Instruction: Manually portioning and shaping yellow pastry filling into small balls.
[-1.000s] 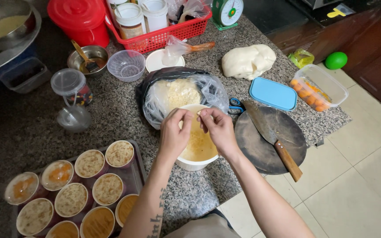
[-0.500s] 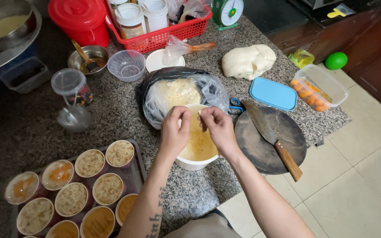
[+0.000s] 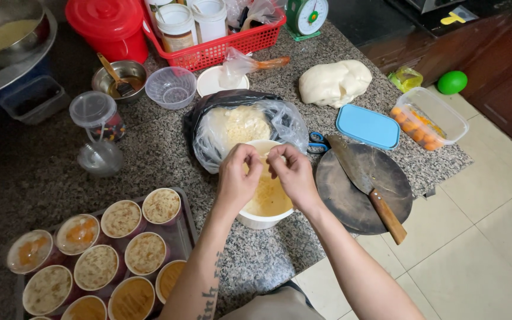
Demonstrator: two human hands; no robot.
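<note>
Pinching w/ both hands over a white bowl (image 3: 265,204) of yellow filling: left hand (image 3: 237,178) and right hand (image 3: 291,175) sit fingertips-together, fingers curled nearly closed on a small bit of the mix, prob. crumbling it so it drops back in; the bit itself is too small to make out. Bowl is directly under both hands, at the counter (image 3: 149,148) edge, close to the body for easy reach.

Just beyond the fingertips, a clear bag (image 3: 238,127) inside a black one lies open w/ pale crumbly stuff, mouth facing the bowl. Right of the right hand: cleaver (image 3: 365,184) resting on a round dark board (image 3: 362,189), blade parked flat. Further right, a blue lid (image 3: 367,126) and a clear tub (image 3: 431,118) w/ orange balls. Left & below the left hand: tray (image 3: 185,234) of filled round cups, lined up. Far beyond: red basket (image 3: 220,50) w/ white-lidded jars, red bucket (image 3: 111,24), green scale (image 3: 305,15), white dough lump (image 3: 334,82).
</note>
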